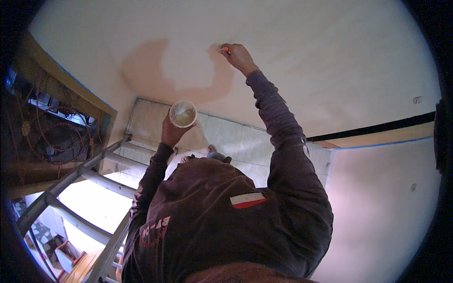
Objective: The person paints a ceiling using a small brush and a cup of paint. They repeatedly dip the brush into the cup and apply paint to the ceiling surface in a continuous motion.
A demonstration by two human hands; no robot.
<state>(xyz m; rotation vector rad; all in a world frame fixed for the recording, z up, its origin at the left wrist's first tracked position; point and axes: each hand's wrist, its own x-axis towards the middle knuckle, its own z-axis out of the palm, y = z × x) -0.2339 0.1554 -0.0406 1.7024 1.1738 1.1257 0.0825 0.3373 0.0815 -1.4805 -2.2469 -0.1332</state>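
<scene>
My right hand (239, 59) is raised against the pale wall (292, 56), closed around a small orange-handled tool (225, 49); its working end is too small to make out. My left hand (172, 131) grips a white plastic cup (184, 113) from the side, lower and left of my right hand. The cup is partly filled with pale, creamy material, with whiter residue on its inside. My shadow falls on the wall left of the tool.
A metal ladder (109, 181) stands close at my left, beside a dark opening with a curly metal grille (56, 141). My feet (212, 151) are on light floor tiles (222, 129). A dark band (368, 127) and another pale wall (377, 198) are at the right.
</scene>
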